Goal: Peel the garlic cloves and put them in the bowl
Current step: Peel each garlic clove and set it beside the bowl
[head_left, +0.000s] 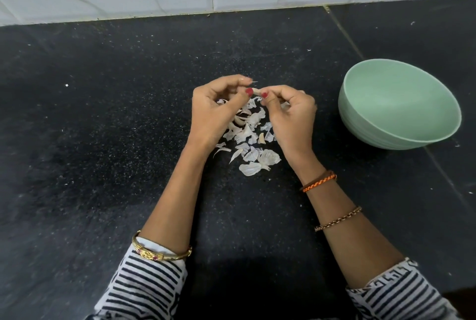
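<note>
Both grips — left hand (216, 108) and right hand (288, 113) — pinch one garlic clove (256, 91), likely light, firm, papery-skinned, best held at its ends.

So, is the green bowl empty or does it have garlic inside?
Empty as far as visible: the bowl shows only bare green interior.

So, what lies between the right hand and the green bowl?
Only bare black counter separates the right hand from the green bowl, in the head view.

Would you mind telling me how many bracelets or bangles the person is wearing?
3. A gold bangle sits on the left forearm by the sleeve; an orange braided band is at the right wrist, and a chain bracelet lies further up that forearm.
</note>
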